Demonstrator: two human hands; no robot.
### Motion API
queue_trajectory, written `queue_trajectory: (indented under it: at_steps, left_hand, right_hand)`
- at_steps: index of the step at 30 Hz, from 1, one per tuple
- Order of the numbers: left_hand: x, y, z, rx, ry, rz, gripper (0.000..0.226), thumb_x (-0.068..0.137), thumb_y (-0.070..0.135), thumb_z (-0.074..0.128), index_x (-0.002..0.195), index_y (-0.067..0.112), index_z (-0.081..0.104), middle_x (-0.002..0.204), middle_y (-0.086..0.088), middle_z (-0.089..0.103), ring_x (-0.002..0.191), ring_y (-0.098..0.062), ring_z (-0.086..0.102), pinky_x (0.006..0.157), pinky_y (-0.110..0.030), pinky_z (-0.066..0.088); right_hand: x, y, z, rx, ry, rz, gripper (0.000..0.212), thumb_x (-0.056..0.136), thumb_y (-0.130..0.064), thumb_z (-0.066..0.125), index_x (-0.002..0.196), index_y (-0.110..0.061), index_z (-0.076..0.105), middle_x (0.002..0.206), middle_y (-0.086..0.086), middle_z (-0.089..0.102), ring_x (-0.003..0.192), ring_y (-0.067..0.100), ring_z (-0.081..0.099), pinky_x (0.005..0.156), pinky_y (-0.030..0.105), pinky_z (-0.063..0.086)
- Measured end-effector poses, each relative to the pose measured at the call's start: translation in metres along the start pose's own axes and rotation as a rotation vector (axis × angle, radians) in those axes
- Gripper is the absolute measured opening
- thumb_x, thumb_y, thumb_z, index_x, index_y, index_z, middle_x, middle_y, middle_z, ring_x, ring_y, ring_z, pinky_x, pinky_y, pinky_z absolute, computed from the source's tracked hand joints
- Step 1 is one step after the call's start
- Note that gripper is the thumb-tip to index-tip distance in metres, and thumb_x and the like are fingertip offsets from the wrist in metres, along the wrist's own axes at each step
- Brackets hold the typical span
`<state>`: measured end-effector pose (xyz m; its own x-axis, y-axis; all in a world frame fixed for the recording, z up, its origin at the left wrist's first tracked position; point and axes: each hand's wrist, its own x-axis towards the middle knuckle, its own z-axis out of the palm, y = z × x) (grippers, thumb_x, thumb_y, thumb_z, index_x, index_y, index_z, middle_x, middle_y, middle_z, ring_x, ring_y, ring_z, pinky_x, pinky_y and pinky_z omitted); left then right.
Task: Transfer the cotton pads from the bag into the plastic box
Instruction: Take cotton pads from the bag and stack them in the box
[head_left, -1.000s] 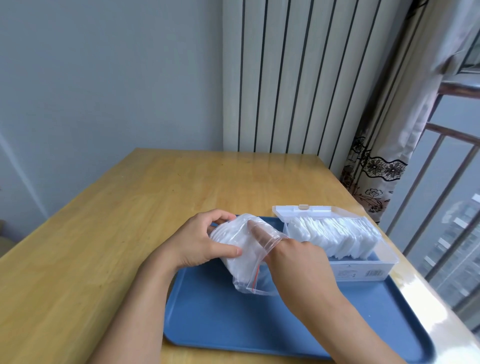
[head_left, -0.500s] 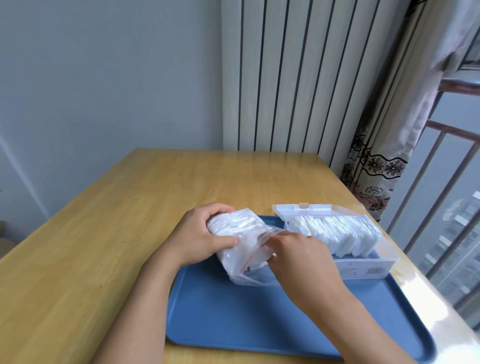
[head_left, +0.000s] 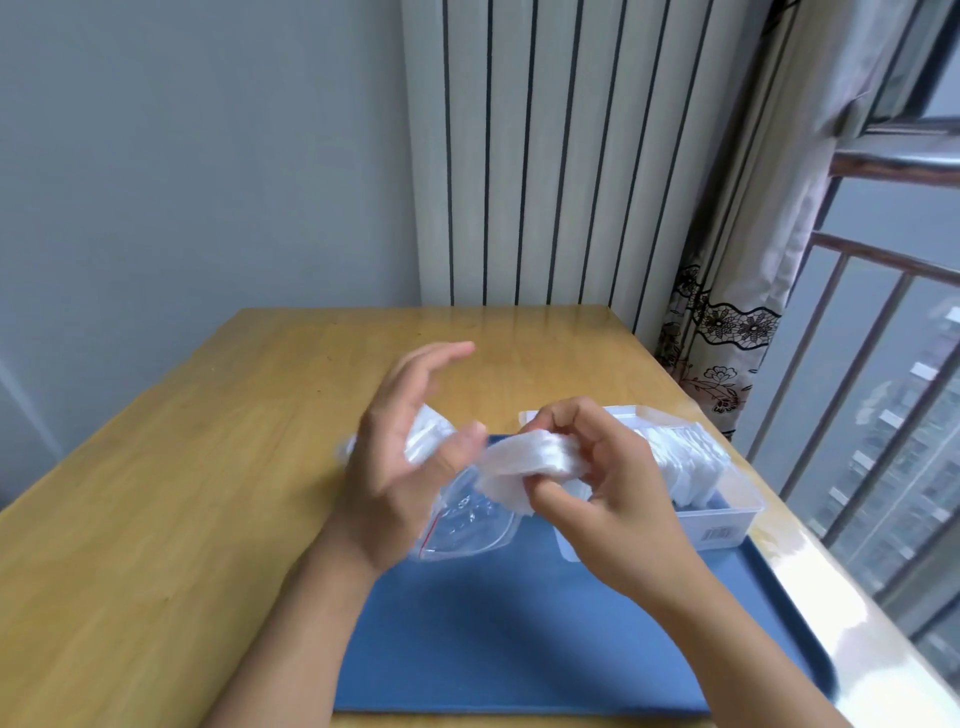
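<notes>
Right hand (head_left: 602, 483) fingers (head_left: 550, 499) clamped on a wad of cotton pads (head_left: 524, 460) just left of the plastic box (head_left: 727, 514), left hand (head_left: 400, 467) fingers apart beside the bag (head_left: 467, 525); loose pads likely to spill onto the tray (head_left: 519, 634) if pinched unevenly

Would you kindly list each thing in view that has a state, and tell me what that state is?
Plastic box: lid open, row of pads standing inside.
Bag: mouth open, some pads left inside.
Stack of cotton pads: out of the bag, pinched in the right hand.
Right hand: grips the stack.
Left hand: fingers spread, against the bag.
Blue tray: flat on the table.
</notes>
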<state>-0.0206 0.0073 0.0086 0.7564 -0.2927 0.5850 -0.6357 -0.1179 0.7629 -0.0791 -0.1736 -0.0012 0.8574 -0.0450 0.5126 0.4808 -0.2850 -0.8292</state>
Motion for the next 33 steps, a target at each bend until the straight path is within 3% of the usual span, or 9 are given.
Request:
queue_trajectory:
  at_steps: [5, 10, 13, 15, 18, 22, 24, 27, 33]
  left_hand:
    - [-0.017, 0.012, 0.056, -0.028, -0.169, -0.097, 0.082, 0.088, 0.075, 0.043, 0.154, 0.029, 0.028, 0.146, 0.016, 0.046, 0.141, -0.001, 0.038, 0.114, -0.026, 0.035]
    - [-0.021, 0.010, 0.067, -0.089, -0.075, -0.131, 0.097, 0.080, 0.086, 0.030, 0.156, 0.028, 0.018, 0.135, 0.045, 0.040, 0.137, 0.015, 0.034, 0.105, -0.004, 0.028]
    - [-0.018, 0.012, 0.065, -0.052, 0.008, -0.136, 0.084, 0.082, 0.078, 0.042, 0.150, 0.032, 0.026, 0.129, 0.054, 0.039, 0.132, 0.020, 0.035, 0.101, -0.001, 0.028]
    - [-0.017, 0.013, 0.064, -0.074, 0.040, -0.160, 0.060, 0.085, 0.060, 0.056, 0.136, 0.037, 0.038, 0.123, 0.046, 0.052, 0.122, 0.014, 0.051, 0.096, -0.009, 0.042]
    - [-0.016, 0.014, 0.066, -0.213, 0.037, -0.290, 0.039, 0.085, 0.034, 0.075, 0.116, 0.026, 0.053, 0.107, 0.015, 0.071, 0.095, -0.001, 0.071, 0.070, -0.028, 0.060]
    - [-0.014, 0.013, 0.063, -0.341, -0.072, -0.398, 0.021, 0.085, -0.001, 0.072, 0.096, 0.009, 0.058, 0.093, -0.011, 0.074, 0.076, -0.014, 0.073, 0.059, -0.022, 0.056]
    - [-0.012, 0.013, 0.062, -0.430, -0.084, -0.423, 0.029, 0.077, -0.002, 0.074, 0.102, 0.002, 0.059, 0.093, -0.014, 0.075, 0.079, -0.018, 0.075, 0.063, -0.025, 0.057]
    - [-0.009, 0.009, 0.063, -0.498, -0.080, -0.422, 0.049, 0.064, 0.023, 0.069, 0.107, 0.003, 0.063, 0.099, -0.016, 0.075, 0.089, -0.027, 0.075, 0.075, -0.038, 0.061]
    - [-0.011, 0.001, 0.065, -0.382, -0.054, -0.383, 0.030, 0.071, 0.008, 0.069, 0.098, 0.019, 0.066, 0.085, 0.003, 0.075, 0.082, -0.016, 0.071, 0.072, -0.034, 0.061]
  right_hand:
    - [0.000, 0.000, 0.004, 0.269, -0.073, 0.149, 0.064, 0.084, -0.011, 0.058, 0.140, -0.039, 0.043, 0.111, -0.008, 0.067, 0.099, 0.019, 0.066, 0.086, 0.035, 0.053]
    - [0.002, 0.000, 0.006, 0.659, -0.040, 0.316, 0.079, 0.073, -0.003, 0.046, 0.145, -0.036, 0.041, 0.120, 0.005, 0.066, 0.125, 0.027, 0.058, 0.121, 0.054, 0.030]
    - [0.002, 0.000, 0.004, 0.782, -0.027, 0.321, 0.075, 0.075, -0.007, 0.042, 0.146, -0.030, 0.041, 0.128, 0.014, 0.064, 0.136, 0.037, 0.052, 0.121, 0.059, 0.027]
    - [0.005, 0.001, 0.003, 0.786, -0.022, 0.300, 0.070, 0.078, -0.013, 0.043, 0.146, -0.029, 0.043, 0.127, 0.013, 0.064, 0.130, 0.037, 0.057, 0.112, 0.054, 0.041]
    - [0.004, -0.001, 0.002, 0.530, -0.018, 0.217, 0.061, 0.080, -0.024, 0.052, 0.140, -0.033, 0.052, 0.130, -0.004, 0.065, 0.123, 0.019, 0.062, 0.085, 0.035, 0.053]
    - [-0.003, 0.001, 0.002, 0.021, -0.001, -0.014, 0.059, 0.084, -0.025, 0.058, 0.142, -0.032, 0.049, 0.145, -0.015, 0.053, 0.139, 0.007, 0.045, 0.109, 0.021, 0.036]
    - [-0.003, 0.002, -0.001, -0.148, -0.007, -0.102, 0.065, 0.083, -0.031, 0.059, 0.147, -0.028, 0.046, 0.150, -0.012, 0.048, 0.142, 0.011, 0.041, 0.108, 0.013, 0.033]
    - [-0.003, 0.003, -0.005, -0.212, -0.116, -0.071, 0.065, 0.085, -0.033, 0.067, 0.148, -0.029, 0.048, 0.143, -0.018, 0.056, 0.137, 0.006, 0.049, 0.107, 0.024, 0.043]
    - [-0.003, -0.001, -0.005, -0.256, -0.171, -0.043, 0.062, 0.085, -0.049, 0.066, 0.144, -0.033, 0.054, 0.149, -0.022, 0.051, 0.142, -0.006, 0.039, 0.115, 0.034, 0.041]
